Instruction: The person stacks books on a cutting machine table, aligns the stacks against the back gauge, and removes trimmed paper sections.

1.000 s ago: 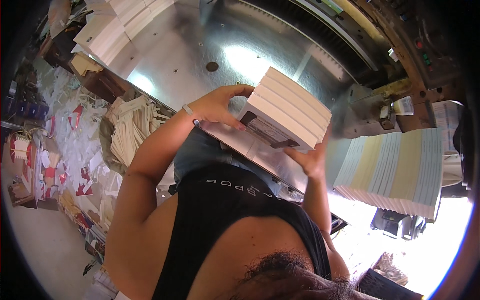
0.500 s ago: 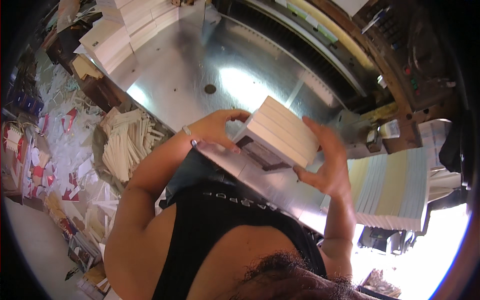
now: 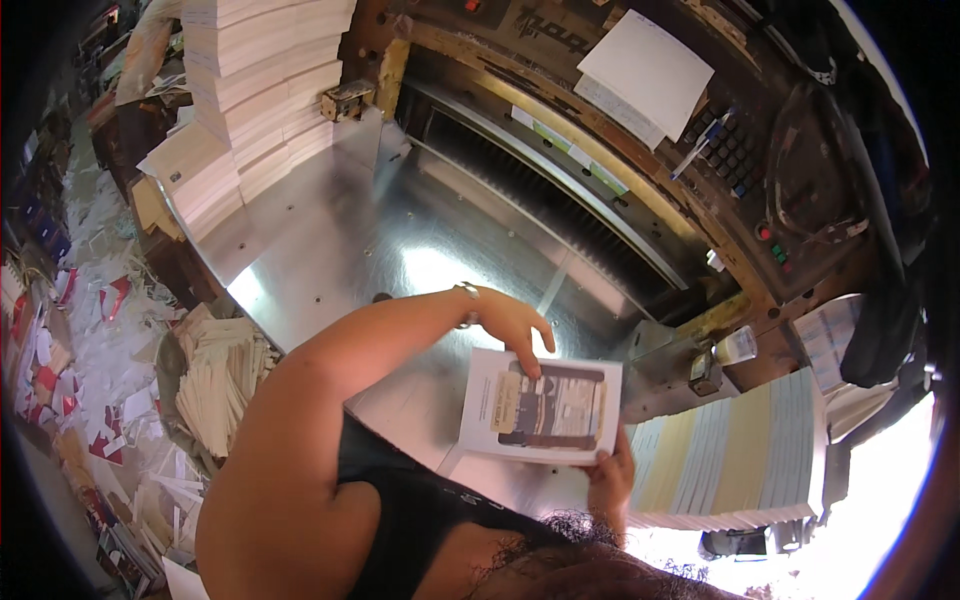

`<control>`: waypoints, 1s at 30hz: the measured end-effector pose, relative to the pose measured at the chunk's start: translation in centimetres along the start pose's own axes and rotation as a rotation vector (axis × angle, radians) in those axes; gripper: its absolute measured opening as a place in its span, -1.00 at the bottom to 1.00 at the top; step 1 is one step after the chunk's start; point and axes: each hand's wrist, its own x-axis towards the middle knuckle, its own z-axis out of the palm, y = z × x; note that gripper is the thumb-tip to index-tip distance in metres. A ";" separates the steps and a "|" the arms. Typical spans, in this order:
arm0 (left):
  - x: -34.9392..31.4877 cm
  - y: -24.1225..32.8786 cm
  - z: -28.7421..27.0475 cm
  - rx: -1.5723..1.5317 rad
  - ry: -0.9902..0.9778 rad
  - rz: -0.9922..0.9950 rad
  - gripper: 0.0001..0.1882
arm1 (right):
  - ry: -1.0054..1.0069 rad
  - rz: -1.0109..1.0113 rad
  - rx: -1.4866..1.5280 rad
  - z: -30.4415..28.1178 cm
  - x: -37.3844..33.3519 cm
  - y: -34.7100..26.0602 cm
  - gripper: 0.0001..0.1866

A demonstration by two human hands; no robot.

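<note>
A stack of white paperback books (image 3: 482,410) is held over the near right part of the metal table, with its printed cover facing up. The cover carries a dark-framed picture. At the stack's lower right corner my right hand (image 3: 612,478) grips it, thumb on top and fingers partly hidden beneath. My left hand (image 3: 510,325) reaches across from the left, fingers apart, one fingertip on the cover's upper part. How many books lie under the cover is hidden from this angle.
The metal table (image 3: 330,270) belongs to a paper-cutting machine with a dark slot (image 3: 540,170) behind. Tall book stacks (image 3: 270,90) stand far left. A long book row (image 3: 730,450) lies right. A sack of paper strips (image 3: 215,380) and scattered scraps (image 3: 110,330) lie left.
The stack has turned from spines showing to cover up and moved lower in view. My left hand has come off its side onto the cover; my right hand has shifted to the near corner.
</note>
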 end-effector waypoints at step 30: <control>-1.4 -17.7 -14.0 -0.703 1.381 0.026 0.19 | 0.134 0.213 0.096 22.6 43.0 6.6 -0.41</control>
